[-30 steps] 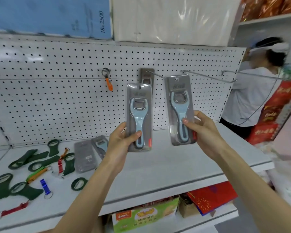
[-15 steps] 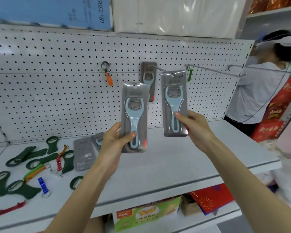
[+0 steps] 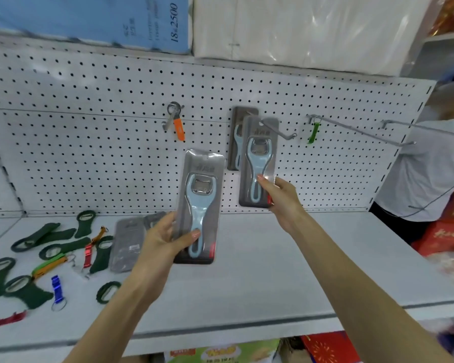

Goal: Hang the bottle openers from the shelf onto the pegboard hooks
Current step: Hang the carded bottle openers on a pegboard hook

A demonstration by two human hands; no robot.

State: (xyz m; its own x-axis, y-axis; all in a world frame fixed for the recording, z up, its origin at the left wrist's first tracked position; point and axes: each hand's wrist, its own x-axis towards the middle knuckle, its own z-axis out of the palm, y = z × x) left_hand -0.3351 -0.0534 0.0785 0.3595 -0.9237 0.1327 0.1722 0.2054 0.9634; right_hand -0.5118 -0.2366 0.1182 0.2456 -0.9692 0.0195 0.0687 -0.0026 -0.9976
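Observation:
My left hand (image 3: 165, 238) grips the lower end of a packaged light-blue bottle opener (image 3: 201, 205), held upright in front of the pegboard (image 3: 89, 142). My right hand (image 3: 281, 197) holds the bottom of a second packaged opener (image 3: 258, 161); its top hole is threaded on a pegboard hook (image 3: 278, 129). Another packaged opener (image 3: 235, 137) hangs behind it on the same hook. Two more packaged openers (image 3: 126, 244) lie on the shelf (image 3: 273, 271) left of my left hand.
Orange (image 3: 178, 128) and green (image 3: 313, 132) keychain openers hang on other hooks. Several dark green and coloured openers (image 3: 50, 258) lie on the shelf's left part. A long bare hook (image 3: 364, 132) juts out right. A person in white (image 3: 430, 166) stands at the right.
My right hand moved its packaged opener back along the hook towards the pegboard, close to the one hanging there. My left hand lowered slightly with its opener.

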